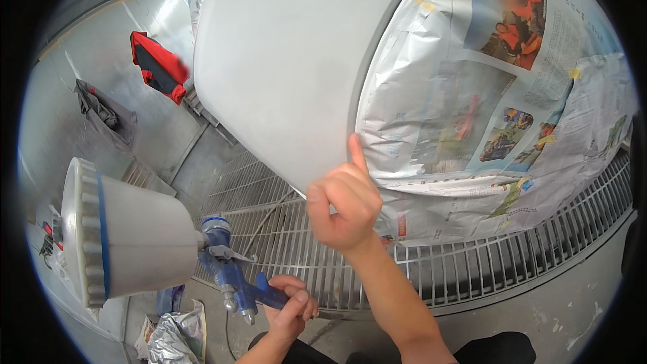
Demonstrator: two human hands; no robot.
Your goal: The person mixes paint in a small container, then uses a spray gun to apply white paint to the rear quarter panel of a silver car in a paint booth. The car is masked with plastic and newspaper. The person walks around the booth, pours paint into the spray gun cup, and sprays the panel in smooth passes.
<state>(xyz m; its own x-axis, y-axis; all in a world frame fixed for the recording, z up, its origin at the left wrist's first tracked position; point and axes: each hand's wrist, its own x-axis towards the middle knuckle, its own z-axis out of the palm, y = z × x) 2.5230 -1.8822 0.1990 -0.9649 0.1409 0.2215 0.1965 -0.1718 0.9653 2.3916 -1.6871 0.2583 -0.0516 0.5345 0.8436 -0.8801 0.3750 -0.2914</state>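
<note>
My left hand (291,307), low in the view, is closed round the handle of a blue spray gun (226,269). A big whitish paint cup (148,239) with a ribbed lid sits on the gun and lies sideways toward the left. My right hand (345,205) holds nothing. Its index finger points up at the seam beside a light grey car panel (283,74), while the other fingers curl in; whether the fingertip touches is hard to tell. Newspaper masking (431,128), taped in places, covers the bodywork right of that seam.
Slatted metal floor grating (472,269) runs beneath the car. Crumpled silver foil (178,340) lies on the floor at lower left. A red and black garment (158,67) and a grey one (108,114) hang by the left wall. A thin hose or cord (228,337) trails below the gun.
</note>
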